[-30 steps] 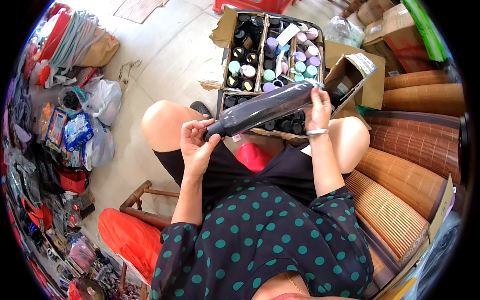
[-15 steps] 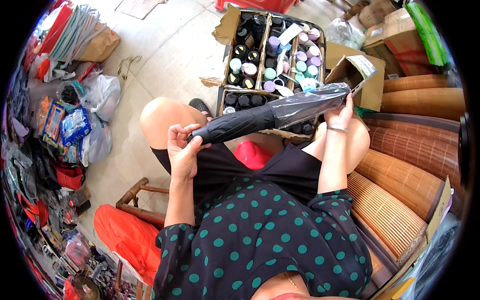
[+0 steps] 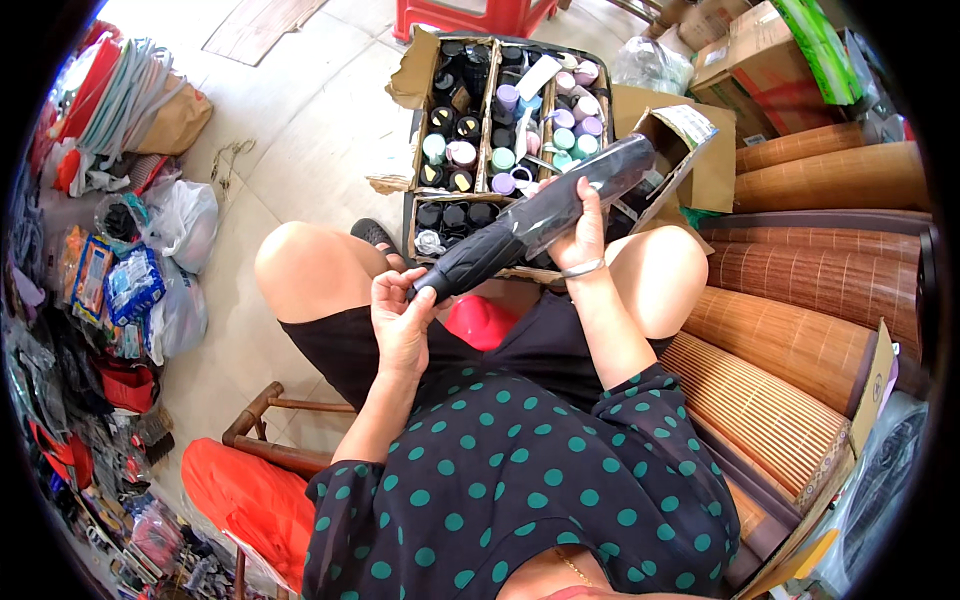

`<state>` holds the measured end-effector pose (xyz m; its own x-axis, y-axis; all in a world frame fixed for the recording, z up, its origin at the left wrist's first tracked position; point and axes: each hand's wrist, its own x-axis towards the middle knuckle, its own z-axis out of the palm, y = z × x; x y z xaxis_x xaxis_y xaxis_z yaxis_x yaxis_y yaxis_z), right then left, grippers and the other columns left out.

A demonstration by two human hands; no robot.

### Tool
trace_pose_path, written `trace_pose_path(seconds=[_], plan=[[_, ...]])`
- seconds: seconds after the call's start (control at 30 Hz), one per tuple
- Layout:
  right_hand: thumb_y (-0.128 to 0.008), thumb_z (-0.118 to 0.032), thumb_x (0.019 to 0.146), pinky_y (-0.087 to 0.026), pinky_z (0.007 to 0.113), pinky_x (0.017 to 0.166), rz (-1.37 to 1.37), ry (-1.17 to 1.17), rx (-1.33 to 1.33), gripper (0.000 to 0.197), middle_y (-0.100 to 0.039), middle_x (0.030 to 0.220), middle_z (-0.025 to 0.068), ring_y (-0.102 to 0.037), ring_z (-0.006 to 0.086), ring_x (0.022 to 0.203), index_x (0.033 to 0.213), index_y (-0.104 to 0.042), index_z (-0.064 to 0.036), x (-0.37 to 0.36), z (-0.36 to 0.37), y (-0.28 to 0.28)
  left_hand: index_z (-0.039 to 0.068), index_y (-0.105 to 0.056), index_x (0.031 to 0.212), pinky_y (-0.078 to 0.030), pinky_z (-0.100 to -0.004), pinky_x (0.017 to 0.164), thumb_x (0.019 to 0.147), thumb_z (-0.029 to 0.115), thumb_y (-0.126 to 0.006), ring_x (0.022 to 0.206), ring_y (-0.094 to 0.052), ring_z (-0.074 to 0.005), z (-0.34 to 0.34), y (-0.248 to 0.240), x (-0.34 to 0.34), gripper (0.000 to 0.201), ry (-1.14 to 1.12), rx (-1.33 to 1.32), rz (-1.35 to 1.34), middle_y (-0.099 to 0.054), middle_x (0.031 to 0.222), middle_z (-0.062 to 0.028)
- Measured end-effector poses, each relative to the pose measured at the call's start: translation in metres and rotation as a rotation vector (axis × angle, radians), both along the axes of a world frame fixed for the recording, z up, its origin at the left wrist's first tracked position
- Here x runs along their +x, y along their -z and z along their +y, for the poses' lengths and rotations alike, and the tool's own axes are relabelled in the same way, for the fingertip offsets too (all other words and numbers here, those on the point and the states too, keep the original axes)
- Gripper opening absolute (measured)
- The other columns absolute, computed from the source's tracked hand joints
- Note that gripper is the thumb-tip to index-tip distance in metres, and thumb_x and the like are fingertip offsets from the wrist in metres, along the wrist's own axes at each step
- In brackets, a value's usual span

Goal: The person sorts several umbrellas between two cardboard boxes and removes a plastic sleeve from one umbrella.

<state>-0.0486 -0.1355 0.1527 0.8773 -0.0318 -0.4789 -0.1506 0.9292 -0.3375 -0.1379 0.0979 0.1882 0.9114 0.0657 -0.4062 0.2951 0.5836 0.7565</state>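
A black folding umbrella [image 3: 475, 258] is held slantwise above my lap, its near end low on the left and its far end up on the right. Clear plastic sleeve [image 3: 622, 165] covers its far part, while the near part is bare. My left hand [image 3: 402, 312] pinches the near end between thumb and fingers. Farther up, my right hand [image 3: 580, 235] wraps round the sleeved part from below. Beyond the umbrella stands a divided carton [image 3: 492, 120] of upright items with black, purple, green and pink ends, partly hidden by the umbrella.
An opened cardboard box [image 3: 690, 150] lies right of the carton. Rolled bamboo mats [image 3: 790, 345] line my right side. Plastic bags [image 3: 190, 220] and mixed goods crowd the left. A red stool [image 3: 470, 15] stands at the back; a wooden chair [image 3: 275, 430] is near my left elbow.
My right hand has shifted from the far end of the sleeve down toward the umbrella's middle. The sleeve lies smoother, and the umbrella tilts more steeply. My left hand keeps its pinch.
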Motion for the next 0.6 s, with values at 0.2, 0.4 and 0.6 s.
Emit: trace_pose_path(seconds=[0.2,0.4,0.6], plan=[[-0.064,-0.023,0.082,-0.048,0.041,0.086,0.076,-0.073,0.116,0.031,-0.059,0.090,0.0102,-0.059,0.0251,0.085,0.099,-0.051,-0.0006,-0.015,0.030,0.000,0.010,-0.044,0.103,-0.055,-0.0393,0.082,0.080,-0.003,-0.063,0.103,-0.052,-0.0195,-0.037,0.014,-0.002,0.033,0.074,-0.027,-0.052,-0.048,0.112,-0.0063],[-0.065,-0.022,0.082,-0.047,0.044,0.090,-0.037,-0.236,-0.032,0.038,-0.060,0.102,0.0123,-0.058,0.0277,0.100,0.112,-0.051,-0.0028,-0.021,0.025,0.001,0.007,-0.044,0.106,-0.052,-0.0290,0.081,0.076,-0.004,-0.065,0.099,-0.051,-0.0146,-0.039,0.024,0.004,0.038,0.216,0.064,-0.066,-0.047,0.107,-0.0053],[-0.066,-0.030,0.081,-0.052,0.034,0.075,-0.127,-0.460,-0.402,0.043,-0.061,0.098,0.0105,-0.061,0.0187,0.084,0.111,-0.052,-0.0017,-0.025,0.028,-0.021,0.009,-0.037,0.126,-0.034,-0.0367,0.097,0.075,0.021,-0.069,0.117,-0.043,-0.0206,-0.008,0.042,0.016,0.061,0.514,0.013,-0.043,-0.046,0.123,-0.0097]])
